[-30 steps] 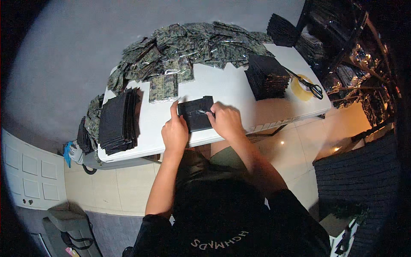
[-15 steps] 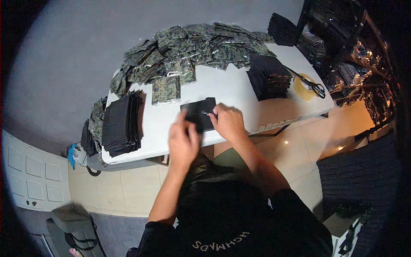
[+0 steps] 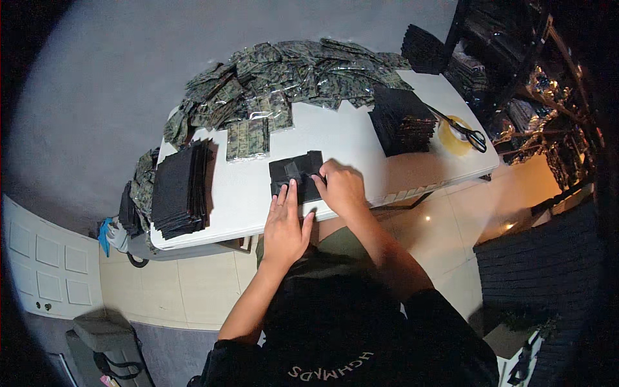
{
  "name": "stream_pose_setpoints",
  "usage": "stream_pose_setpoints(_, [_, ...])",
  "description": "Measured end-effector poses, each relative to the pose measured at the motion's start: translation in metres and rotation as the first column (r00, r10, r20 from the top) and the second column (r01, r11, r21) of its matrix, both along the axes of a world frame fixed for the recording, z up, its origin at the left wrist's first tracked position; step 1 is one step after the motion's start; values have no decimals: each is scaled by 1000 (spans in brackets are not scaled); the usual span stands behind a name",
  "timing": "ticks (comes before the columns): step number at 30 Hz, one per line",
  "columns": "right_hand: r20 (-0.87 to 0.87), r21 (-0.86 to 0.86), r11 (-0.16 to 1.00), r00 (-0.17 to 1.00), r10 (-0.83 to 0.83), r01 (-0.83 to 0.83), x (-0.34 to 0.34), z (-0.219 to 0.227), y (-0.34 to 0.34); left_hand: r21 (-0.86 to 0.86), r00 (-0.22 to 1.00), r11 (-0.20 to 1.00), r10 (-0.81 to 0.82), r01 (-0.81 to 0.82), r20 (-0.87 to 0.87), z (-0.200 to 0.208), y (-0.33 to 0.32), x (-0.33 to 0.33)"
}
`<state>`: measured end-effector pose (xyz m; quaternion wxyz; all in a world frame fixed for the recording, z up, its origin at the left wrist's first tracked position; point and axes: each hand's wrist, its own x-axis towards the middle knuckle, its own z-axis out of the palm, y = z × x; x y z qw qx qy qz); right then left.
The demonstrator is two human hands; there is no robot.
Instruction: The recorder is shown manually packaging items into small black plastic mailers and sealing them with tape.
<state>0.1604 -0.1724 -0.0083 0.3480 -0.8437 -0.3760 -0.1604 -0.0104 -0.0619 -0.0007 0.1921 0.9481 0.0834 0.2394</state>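
In front of me, near the table's front edge, a folded piece of black fabric lies flat, with a small greyish patch on its middle. My left hand rests with its fingers stretched out and their tips on the fabric's lower left part. At the right edge, my right hand has its fingers curled in and its thumb against the fabric, gripping that side. Just beyond lies a clear packet of camouflage cloth.
Stacks of black fabric stand left and right on the white table. Packed camouflage cloth is heaped along the back. Black scissors lie over a roll of yellowish tape. A cluttered dark rack stands at right.
My left hand, blurred and raised before, has come down with its fingers flat on the black fabric. The greyish patch now shows. My right hand stays at the right edge.
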Motion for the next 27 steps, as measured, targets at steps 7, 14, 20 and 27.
stream_pose_setpoints(7, [-185, 236, 971, 979, 86, -41, -17, 17, -20, -29, 1000, 1000, -3, 2, -15, 1, -1, -2])
stream_pose_setpoints(14, [-35, -86, 920, 924, 382, -384, -80, 1, -33, -13, 1000, 1000, -27, 27, -15, -4, 1, -2])
stream_pose_setpoints(20, [-4, -182, 956, 972, 234, -231, -73, -2, -34, -13, 1000, 1000, 1, -1, -18, -1, 0, -2])
stream_pose_setpoints(27, [-5, -172, 956, 971, 239, -236, -71, -8, -35, 9, 999, 999, 37, -37, -1, -9, -1, -4])
